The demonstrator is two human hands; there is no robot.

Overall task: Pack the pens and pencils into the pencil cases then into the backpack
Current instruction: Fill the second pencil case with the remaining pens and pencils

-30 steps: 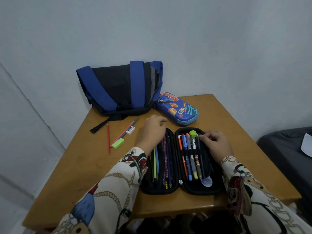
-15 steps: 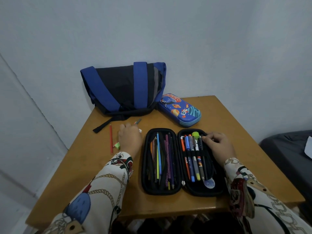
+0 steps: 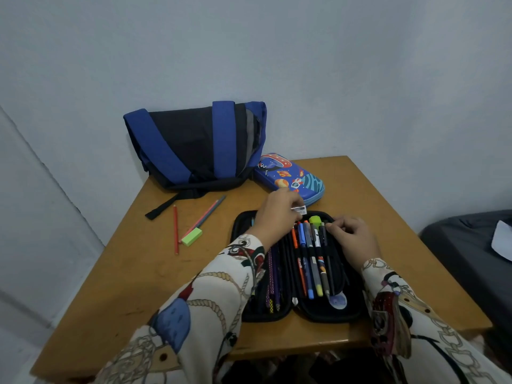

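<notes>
A: Since the earlier frame, what was displaced?

B: The left hand [image 3: 277, 214] was brought from the loose items at the left of the table [image 3: 133, 273] back over the far end of the open black pencil case [image 3: 315, 314]. A small white sharpener [image 3: 298, 209], formerly seen beside the pencils, was now pinched between its curled fingertips, just above the case.

A: How was the right hand held?

B: The right hand [image 3: 352, 239] was rested on the right half of the case, its fingers curled together at the tops of the pens [image 3: 313, 261]; whether a pen was actually gripped could not be told.

A: Where were the remaining task items located?

B: A red pencil [image 3: 175, 231], two further pencils [image 3: 206, 214] and a green eraser [image 3: 191, 236] were left on the table, left of the case. A closed blue space-print pencil case [image 3: 291, 177] was placed beyond the open one, just beside the blue-and-black backpack [image 3: 194, 145], which was stood against the wall [image 3: 360, 79]. More pencils [image 3: 273, 273] were partly hidden in the left half under the sleeve [image 3: 216, 295].
</notes>
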